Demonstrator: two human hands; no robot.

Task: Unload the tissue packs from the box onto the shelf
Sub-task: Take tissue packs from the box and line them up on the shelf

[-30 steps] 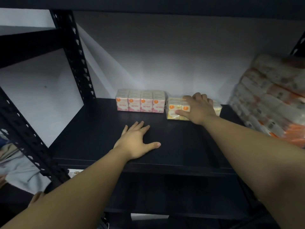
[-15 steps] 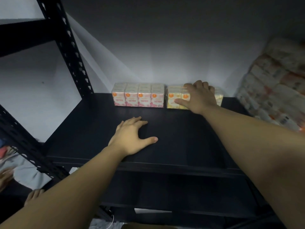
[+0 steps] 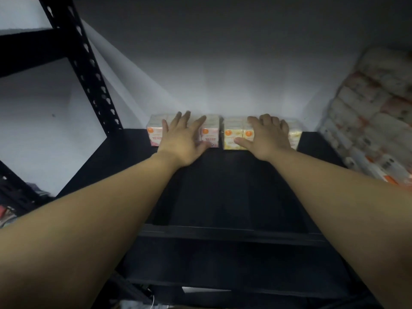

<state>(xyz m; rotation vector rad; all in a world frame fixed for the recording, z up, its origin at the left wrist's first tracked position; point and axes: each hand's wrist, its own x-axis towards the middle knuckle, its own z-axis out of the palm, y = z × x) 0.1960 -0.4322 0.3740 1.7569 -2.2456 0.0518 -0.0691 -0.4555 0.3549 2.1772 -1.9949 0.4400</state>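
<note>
A pink tissue pack and a yellow tissue pack stand side by side against the back wall on the black shelf. My left hand lies over the front and top of the pink pack with fingers spread and straight. My right hand lies over the yellow pack, fingers draped over its top and thumb along its front. Each hand hides the middle of its pack. The box is not in view.
A large stack of wrapped tissue bundles leans at the right end of the shelf. A black perforated upright stands at the left. A lower shelf lies beneath, and some cloth shows at far left.
My left hand has left the shelf surface and moved forward onto the pink pack. My right hand stays on the yellow pack. The view has moved closer to the shelf.
</note>
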